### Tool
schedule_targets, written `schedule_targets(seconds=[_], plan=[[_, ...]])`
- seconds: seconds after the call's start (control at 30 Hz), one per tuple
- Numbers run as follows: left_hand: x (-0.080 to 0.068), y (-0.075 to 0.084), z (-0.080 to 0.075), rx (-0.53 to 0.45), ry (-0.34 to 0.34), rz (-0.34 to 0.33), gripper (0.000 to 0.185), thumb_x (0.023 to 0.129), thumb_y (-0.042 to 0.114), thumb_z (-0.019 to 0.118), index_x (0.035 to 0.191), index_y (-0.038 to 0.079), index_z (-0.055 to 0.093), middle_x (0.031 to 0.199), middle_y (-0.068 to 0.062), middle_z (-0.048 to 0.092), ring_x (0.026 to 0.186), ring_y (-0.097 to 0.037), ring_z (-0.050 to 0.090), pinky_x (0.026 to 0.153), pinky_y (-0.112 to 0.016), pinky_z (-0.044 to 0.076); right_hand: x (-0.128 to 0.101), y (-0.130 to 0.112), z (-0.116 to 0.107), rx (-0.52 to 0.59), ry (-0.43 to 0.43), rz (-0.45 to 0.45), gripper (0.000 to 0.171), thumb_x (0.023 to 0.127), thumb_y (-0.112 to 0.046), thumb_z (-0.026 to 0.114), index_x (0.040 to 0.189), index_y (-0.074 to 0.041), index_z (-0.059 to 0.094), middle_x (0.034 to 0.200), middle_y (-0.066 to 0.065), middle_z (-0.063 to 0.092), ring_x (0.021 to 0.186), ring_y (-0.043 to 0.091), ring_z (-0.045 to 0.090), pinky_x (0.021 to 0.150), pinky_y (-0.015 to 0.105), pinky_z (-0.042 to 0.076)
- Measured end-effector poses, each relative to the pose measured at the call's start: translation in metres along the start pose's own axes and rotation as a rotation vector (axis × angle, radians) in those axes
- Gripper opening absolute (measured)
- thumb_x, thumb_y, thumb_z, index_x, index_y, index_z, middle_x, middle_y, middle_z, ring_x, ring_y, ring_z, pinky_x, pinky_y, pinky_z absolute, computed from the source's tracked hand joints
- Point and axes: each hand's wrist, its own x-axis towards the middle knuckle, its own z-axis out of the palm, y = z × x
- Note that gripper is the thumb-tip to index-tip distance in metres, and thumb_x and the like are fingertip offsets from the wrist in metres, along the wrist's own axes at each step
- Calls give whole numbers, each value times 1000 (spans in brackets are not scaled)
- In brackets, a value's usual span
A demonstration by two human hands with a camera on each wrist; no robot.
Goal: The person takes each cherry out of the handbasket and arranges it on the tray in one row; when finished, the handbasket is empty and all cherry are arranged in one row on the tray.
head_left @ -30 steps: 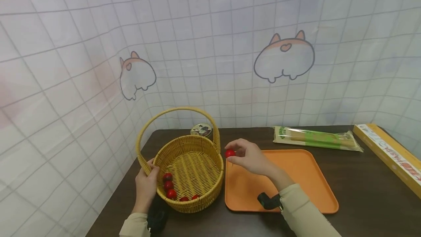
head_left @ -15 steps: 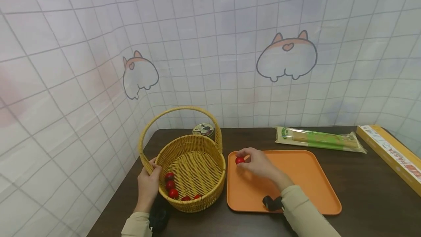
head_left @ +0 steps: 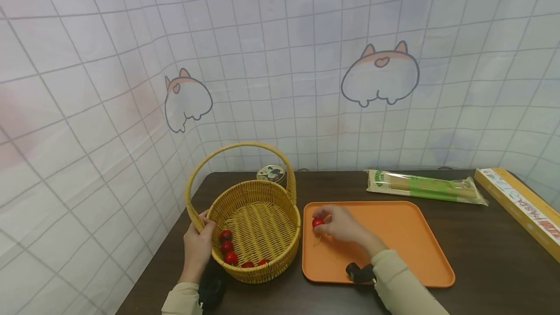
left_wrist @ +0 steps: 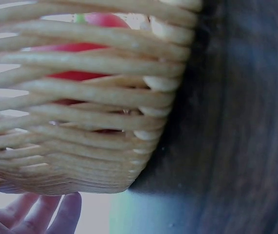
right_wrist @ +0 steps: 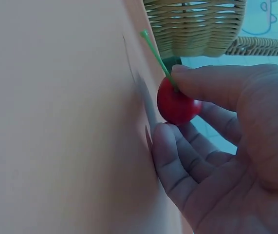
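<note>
My right hand (head_left: 343, 227) pinches a red cherry (right_wrist: 175, 105) between thumb and fingers, low over the left part of an orange tray (head_left: 393, 227). Its green stem (right_wrist: 157, 56) sticks up past the thumb in the right wrist view. At left, my left hand (head_left: 198, 244) grips the side of a yellow wicker basket (head_left: 258, 222) where its arched handle meets the rim. Inside, several red cherries (head_left: 231, 257) lie along the near left wall. The left wrist view shows the fingers (left_wrist: 63, 214) beyond the weave, with red showing through the gaps.
A round tin (head_left: 270, 173) stands behind the basket. Beyond the tray lies a clear and green packet of pasta (head_left: 424, 187). A long yellow pasta box (head_left: 525, 205) lies at the right. A grid-patterned cloth (head_left: 280, 86) hangs behind the dark table (head_left: 323, 183).
My right hand has moved from beside the basket rim to the right and down over the tray, still holding the cherry. The left hand keeps its grip on the basket.
</note>
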Motion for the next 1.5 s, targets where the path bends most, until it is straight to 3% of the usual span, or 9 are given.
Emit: schedule_targets(seconds=[0.6, 0.77, 1.0, 1.1, 1.3, 1.43, 1.5], plan=[[-1, -1, 0, 21, -17, -3, 38, 100, 21, 49, 133, 6, 58, 123, -20, 63, 94, -27, 56, 71, -27, 47, 2, 5, 6, 5, 15, -42, 31, 83, -10, 76, 112, -1, 66, 105, 10, 66, 77, 15, 61, 60, 31, 49], [-2, -3, -1, 17, -21, -16, 38, 100, 20, 49, 133, 6, 57, 126, -20, 62, 99, -28, 58, 73, -27, 48, 2, 2, 6, -1, 9, -25, 34, 84, -10, 75, 115, -1, 65, 108, 11, 65, 81, 17, 62, 61, 31, 50], [-1, -1, -3, 17, -14, -21, 38, 100, 23, 49, 133, 7, 58, 123, -20, 63, 97, -27, 57, 73, -27, 48, 2, -11, -1, -173, 149, 40, 26, 87, -20, 73, 111, -9, 70, 101, 3, 68, 85, 17, 63, 75, 36, 50], [-1, 0, -4, 11, -17, -19, 38, 100, 24, 49, 133, 7, 58, 122, -20, 63, 95, -27, 57, 71, -26, 48, 0, -25, -4, -185, 213, 44, 22, 89, -21, 71, 109, -10, 70, 100, 1, 68, 83, 16, 62, 74, 37, 50], [1, 2, -3, 1, -28, -1, 32, 99, 19, 49, 126, 5, 60, 126, -19, 62, 95, -27, 55, 73, -29, 46, -9, -63, -1, -77, 284, -38, 17, 91, -19, 68, 108, -14, 70, 100, -2, 70, 81, 15, 61, 68, 32, 50], [1, 3, -1, -6, -43, 1, 19, 98, 14, 49, 106, 0, 58, 134, -16, 57, 107, -25, 54, 79, -30, 44, -19, -84, 11, 25, 204, -149, 17, 93, -17, 66, 110, -14, 69, 98, -1, 69, 71, 15, 61, 62, 30, 50], [1, 4, -1, -8, -42, -2, 19, 97, 14, 49, 107, 0, 58, 135, -16, 57, 109, -25, 55, 81, -30, 44, -22, -92, 21, 35, 132, -220, 17, 95, -18, 64, 111, -15, 69, 99, -1, 69, 73, 13, 62, 64, 29, 51]])
